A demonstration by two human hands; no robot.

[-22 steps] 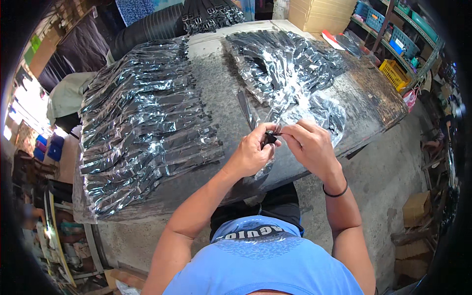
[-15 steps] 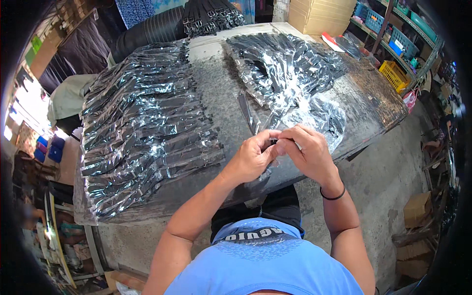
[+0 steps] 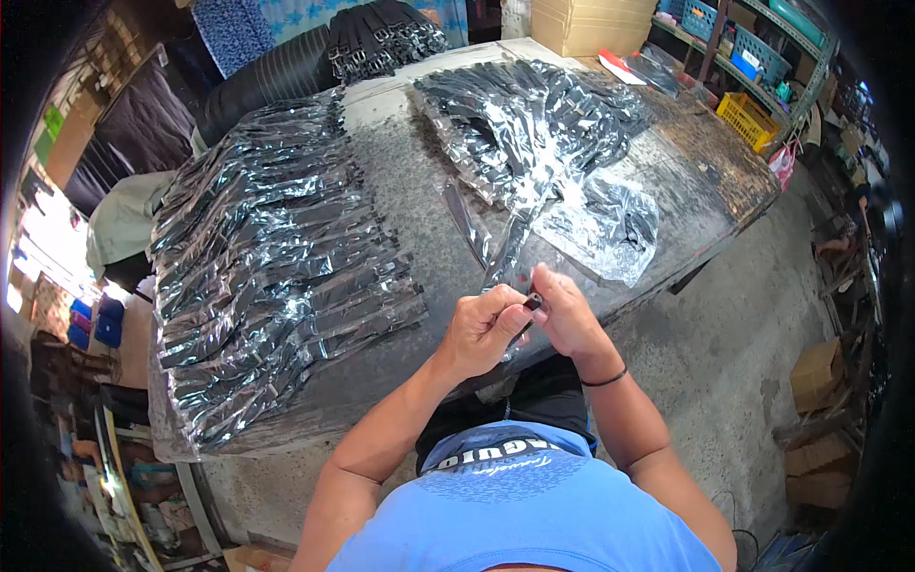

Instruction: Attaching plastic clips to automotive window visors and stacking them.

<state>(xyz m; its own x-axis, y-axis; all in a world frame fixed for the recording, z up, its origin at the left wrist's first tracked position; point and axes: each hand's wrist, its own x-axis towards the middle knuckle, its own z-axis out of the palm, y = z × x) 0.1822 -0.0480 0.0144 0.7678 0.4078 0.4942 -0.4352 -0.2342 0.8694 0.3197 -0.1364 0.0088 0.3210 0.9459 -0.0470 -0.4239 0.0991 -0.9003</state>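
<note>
Head view, looking down at a grey tabletop [image 3: 410, 181]. Near its front edge, left hand [image 3: 483, 329] and right hand [image 3: 564, 315] close together, fingertips meeting. Pinched between them: a small dark piece [image 3: 534, 302] at the end of a long clear plastic sleeve [image 3: 510, 250] running up across the tabletop. Grip of each hand closed to a fingertip pinch on that piece; exact contact of each finger too small to tell. A thin black band [image 3: 604, 379] round the right wrist.

Left of the hands, on the tabletop, a broad stack of shiny wrapped dark strips [image 3: 276, 257], laid side by side. Beyond the hands, toward the far edge, a looser heap of the same wrapped strips [image 3: 534, 119]. Just right of the sleeve, crumpled clear plastic [image 3: 610, 224]. Past the far edge, a cardboard box [image 3: 581, 21]; right of it, a yellow crate [image 3: 745, 116].
</note>
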